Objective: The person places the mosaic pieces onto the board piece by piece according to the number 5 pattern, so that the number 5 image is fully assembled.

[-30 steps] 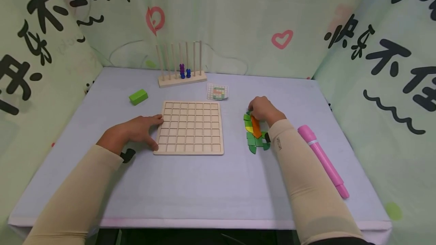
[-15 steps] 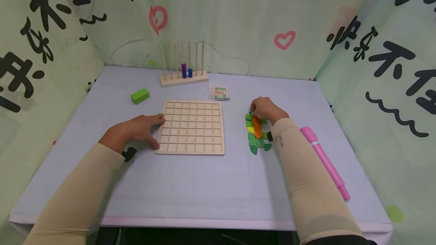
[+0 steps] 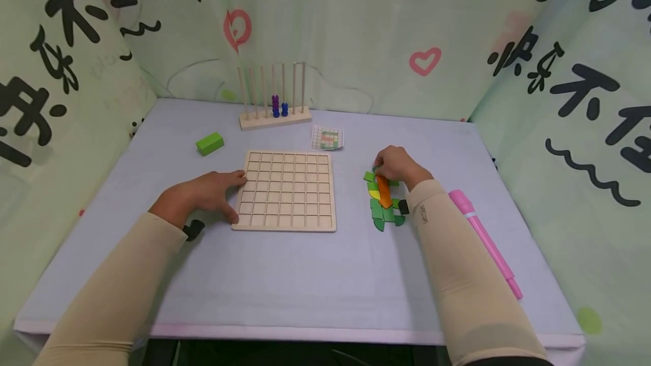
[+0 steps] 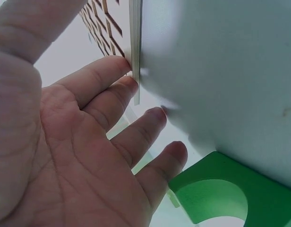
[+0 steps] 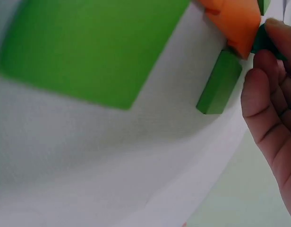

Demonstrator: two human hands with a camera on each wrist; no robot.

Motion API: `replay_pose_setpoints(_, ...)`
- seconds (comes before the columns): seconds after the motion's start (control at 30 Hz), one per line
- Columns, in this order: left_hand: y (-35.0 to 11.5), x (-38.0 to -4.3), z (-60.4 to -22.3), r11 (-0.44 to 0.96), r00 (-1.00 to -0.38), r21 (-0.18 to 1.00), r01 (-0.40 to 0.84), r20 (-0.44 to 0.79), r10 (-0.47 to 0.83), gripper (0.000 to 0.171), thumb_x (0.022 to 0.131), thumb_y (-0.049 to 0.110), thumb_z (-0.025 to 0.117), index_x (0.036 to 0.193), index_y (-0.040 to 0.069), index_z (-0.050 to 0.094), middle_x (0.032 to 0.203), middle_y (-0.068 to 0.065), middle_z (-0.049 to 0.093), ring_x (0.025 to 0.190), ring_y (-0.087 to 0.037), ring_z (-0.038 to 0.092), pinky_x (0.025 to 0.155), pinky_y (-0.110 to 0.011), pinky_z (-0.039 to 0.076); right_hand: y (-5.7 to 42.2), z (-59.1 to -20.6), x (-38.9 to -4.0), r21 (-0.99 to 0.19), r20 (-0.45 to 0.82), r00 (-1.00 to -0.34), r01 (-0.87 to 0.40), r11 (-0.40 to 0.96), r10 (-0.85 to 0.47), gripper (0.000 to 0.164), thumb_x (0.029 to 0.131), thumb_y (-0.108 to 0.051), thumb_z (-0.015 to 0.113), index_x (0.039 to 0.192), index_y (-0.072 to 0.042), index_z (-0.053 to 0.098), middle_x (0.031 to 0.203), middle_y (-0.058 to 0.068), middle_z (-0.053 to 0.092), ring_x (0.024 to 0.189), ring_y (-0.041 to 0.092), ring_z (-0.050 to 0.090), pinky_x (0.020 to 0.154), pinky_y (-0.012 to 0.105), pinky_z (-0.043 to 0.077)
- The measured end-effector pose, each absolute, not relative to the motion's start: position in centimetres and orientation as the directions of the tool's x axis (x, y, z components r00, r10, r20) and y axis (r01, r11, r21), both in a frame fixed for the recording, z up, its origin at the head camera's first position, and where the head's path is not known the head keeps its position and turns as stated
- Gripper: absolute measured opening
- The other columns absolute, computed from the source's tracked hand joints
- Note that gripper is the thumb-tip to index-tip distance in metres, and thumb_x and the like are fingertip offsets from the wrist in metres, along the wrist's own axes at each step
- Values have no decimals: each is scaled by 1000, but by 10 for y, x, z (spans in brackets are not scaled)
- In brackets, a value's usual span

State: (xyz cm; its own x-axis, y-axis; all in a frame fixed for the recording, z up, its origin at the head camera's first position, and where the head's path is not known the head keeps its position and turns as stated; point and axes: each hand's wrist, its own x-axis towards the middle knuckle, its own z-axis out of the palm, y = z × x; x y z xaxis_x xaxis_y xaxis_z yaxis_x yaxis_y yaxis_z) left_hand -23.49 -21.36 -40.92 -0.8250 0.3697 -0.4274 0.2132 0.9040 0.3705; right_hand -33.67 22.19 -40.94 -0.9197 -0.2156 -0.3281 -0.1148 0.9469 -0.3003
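Note:
My left hand [image 3: 208, 194] rests against the left edge of a pale wooden grid board [image 3: 287, 191], its thumb at the near corner. In the left wrist view, the left fingers [image 4: 145, 127] are nearly straight, with two fingertips at the board's rim. To the right of the board, my right hand [image 3: 399, 164] is over a cluster of flat wooden pieces. The right wrist view shows it pinching a small dark green block [image 5: 264, 45] between thumb and fingertip. Beside it lie an orange pointed piece [image 3: 384, 192], a yellow piece [image 3: 374, 194] and several green pieces [image 3: 382, 213].
A green block [image 3: 209, 143] with an arched cutout stands back left. Behind the board are a wooden peg stand [image 3: 274, 120] with blue and purple beads and a printed pattern card [image 3: 328, 138]. A pink tube [image 3: 485, 242] lies beside the right forearm.
Beside the right fingers, a light green piece has turned slightly and shifted a little left. The right hand has barely moved, and the left hand stays at the board.

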Motion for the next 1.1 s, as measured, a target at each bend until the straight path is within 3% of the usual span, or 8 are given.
replay_pose_setpoints(0.27, -217, -236, -411, 903, -828, 372, 214, -421, 370, 109, 73, 37, 95, 159, 2, 38, 172, -17, 22, 155, -49, 23, 124, -62, 26, 201, -399, -331, -382, -256, -941, -113, 917, -223, 28, 102, -9, 59, 129, -6, 66, 122, 19, 64, 107, 33, 56, 96, 43, 55)
replay_pose_setpoints(0.47, -218, -237, -413, 903, -829, 379, 204, -423, 365, 109, 73, 37, 95, 160, 2, 38, 172, -16, 21, 155, -48, 23, 124, -62, 26, 167, -400, -326, -464, -199, -939, -164, 871, -282, 21, 100, -9, 64, 120, -5, 70, 107, 13, 66, 93, 26, 59, 81, 34, 52)
replay_pose_setpoints(0.7, -216, -237, -415, 899, -823, 380, 220, -423, 380, 106, 76, 35, 93, 160, 2, 37, 173, -15, 21, 155, -48, 23, 124, -61, 26, 123, -403, -319, -514, -123, -902, -299, 804, -414, 17, 96, -11, 70, 112, -6, 74, 104, 9, 71, 97, 24, 60, 86, 38, 51)
replay_pose_setpoints(0.87, -215, -236, -412, 907, -829, 368, 204, -428, 360, 105, 76, 34, 93, 160, 3, 38, 173, -14, 21, 155, -48, 24, 124, -62, 27, 91, -401, -317, -592, -112, -883, -309, 744, -456, 18, 96, -12, 74, 112, -6, 77, 108, 9, 74, 102, 22, 65, 91, 39, 54)
replay_pose_setpoints(1.1, -213, -237, -411, 911, -819, 361, 200, -449, 358, 105, 78, 36, 92, 161, 5, 36, 174, -12, 20, 156, -46, 24, 124, -61, 28, 53, -403, -313, -692, -194, -840, -250, 678, -507, 19, 96, -11, 72, 114, -5, 76, 92, 8, 74, 74, 22, 66, 75, 33, 55)
